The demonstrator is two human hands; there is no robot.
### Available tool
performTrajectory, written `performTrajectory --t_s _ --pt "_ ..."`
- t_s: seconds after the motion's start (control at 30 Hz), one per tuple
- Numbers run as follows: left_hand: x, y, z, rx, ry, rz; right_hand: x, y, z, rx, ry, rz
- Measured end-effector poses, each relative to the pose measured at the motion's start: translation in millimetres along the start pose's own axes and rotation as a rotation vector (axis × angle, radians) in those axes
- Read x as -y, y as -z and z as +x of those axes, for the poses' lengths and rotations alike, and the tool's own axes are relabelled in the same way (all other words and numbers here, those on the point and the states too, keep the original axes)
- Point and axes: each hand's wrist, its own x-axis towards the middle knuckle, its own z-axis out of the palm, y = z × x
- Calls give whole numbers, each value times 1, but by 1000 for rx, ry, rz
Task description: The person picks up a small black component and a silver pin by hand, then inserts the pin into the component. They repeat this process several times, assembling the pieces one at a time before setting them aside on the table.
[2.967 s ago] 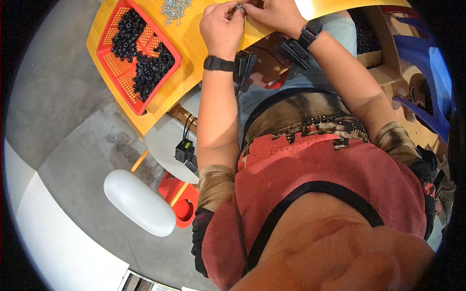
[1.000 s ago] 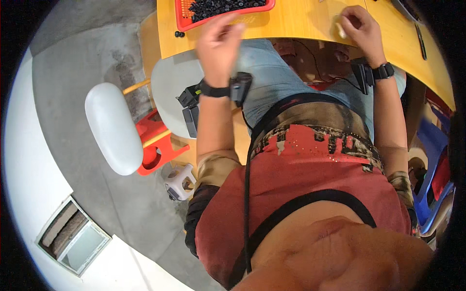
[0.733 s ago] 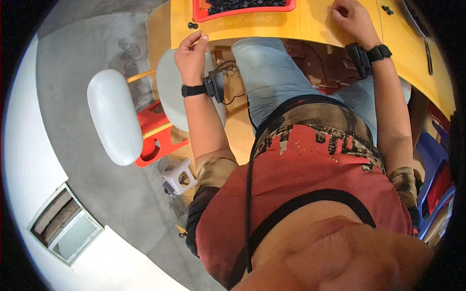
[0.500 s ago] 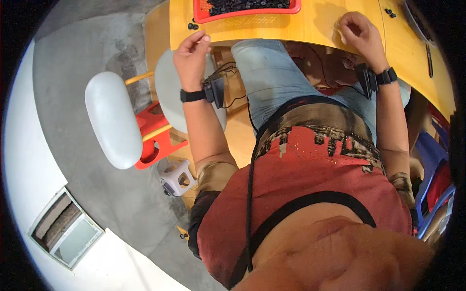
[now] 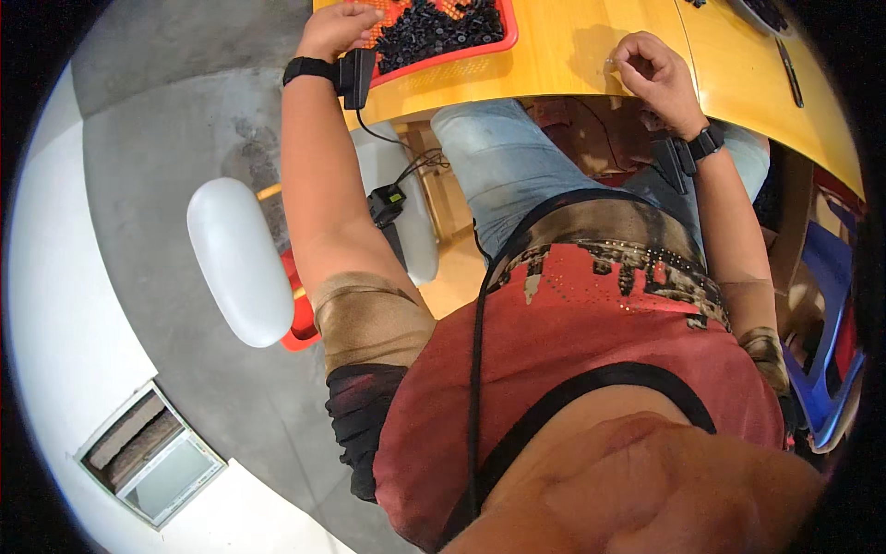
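Left side: beside the left hand (image 5: 341, 30), the way is being limited by the rim of the red basket (image 5: 509, 35); contact is not being shown clearly.
Middle of table: a bare stretch of the yellow table (image 5: 552, 65) is being left between the basket and the right hand (image 5: 620, 66).
Right part: the space is being narrowed by a dark slim tool (image 5: 790, 74) and a round container (image 5: 749, 18).
Under table edge: passage is being blocked by jeans-covered legs (image 5: 503, 157).
Below left hand: loose cables (image 5: 425, 161) are being hung.
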Motion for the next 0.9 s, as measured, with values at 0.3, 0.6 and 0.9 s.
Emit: performTrajectory --t_s 0.3,0.6,0.9 --pt "-76 -18 -46 138 -85 -43 13 -10 -1 14 180 -214" --pt "96 -45 -135 -565 125 -330 12 -4 -11 12 152 -144" --pt "78 -132 -106 -784 -105 -12 3 13 -16 31 117 -246"
